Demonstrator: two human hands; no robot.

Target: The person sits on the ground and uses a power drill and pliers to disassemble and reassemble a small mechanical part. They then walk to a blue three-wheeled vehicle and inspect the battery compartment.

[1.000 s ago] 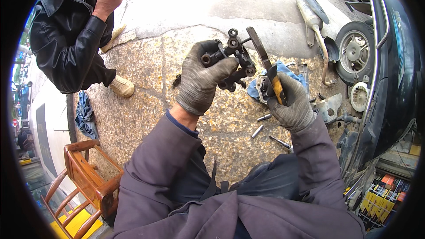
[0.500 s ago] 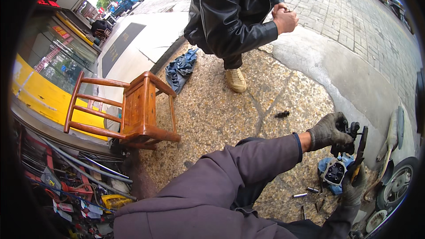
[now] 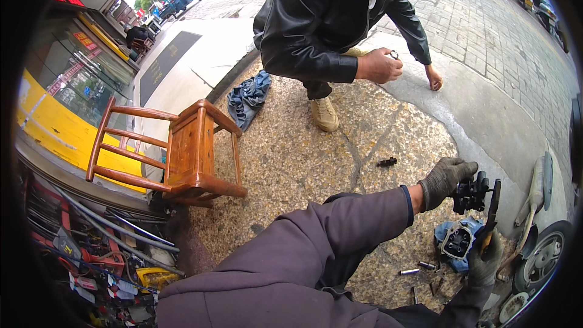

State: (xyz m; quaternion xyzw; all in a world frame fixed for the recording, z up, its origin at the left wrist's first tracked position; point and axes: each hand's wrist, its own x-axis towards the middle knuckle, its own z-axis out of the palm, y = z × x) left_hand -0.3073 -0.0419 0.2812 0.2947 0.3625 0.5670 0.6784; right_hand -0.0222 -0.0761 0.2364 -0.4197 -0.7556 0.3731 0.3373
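While the left hand (image 3: 446,185) grips a dark metal part (image 3: 466,197), the right hand (image 3: 484,262) holds a tool (image 3: 497,199) beside it

Hidden or cut off, largest first. Bystander in black jacket (image 3: 310,24), beyond and left of the hands: head cut by the upper edge. Wearer's legs: mostly covered by the grey-purple sleeve (image 3: 358,225). Wheel (image 3: 539,262), right of the right hand: outer side meets the dark lens rim. Right forearm: dim, runs off below. Hands: both gloved, near each other but apart. Left clamped on the part, which sits just beyond the right hand; number of fingers on it unclear. Right closed round the tool's yellow-marked handle. Tool-to-part contact: cannot tell.

Surface and room, largest first. Pebbled ground (image 3: 291,170) below and left of the hands; concrete strip (image 3: 419,76) beyond; brick paving (image 3: 504,54) farther out. Wooden chair (image 3: 191,152) well left of the left hand, with a crumpled blue cloth (image 3: 248,100) near it. Muffler (image 3: 538,185) right of the hands. Metal housing (image 3: 456,240) on a blue rag (image 3: 471,225), just left of the right hand. Small dark component (image 3: 386,162) left of the left hand. Metal pin (image 3: 410,271) left of the right hand. Ring-like object (image 3: 394,54) in the bystander's hand, beyond both gloves; exact kind unclear.
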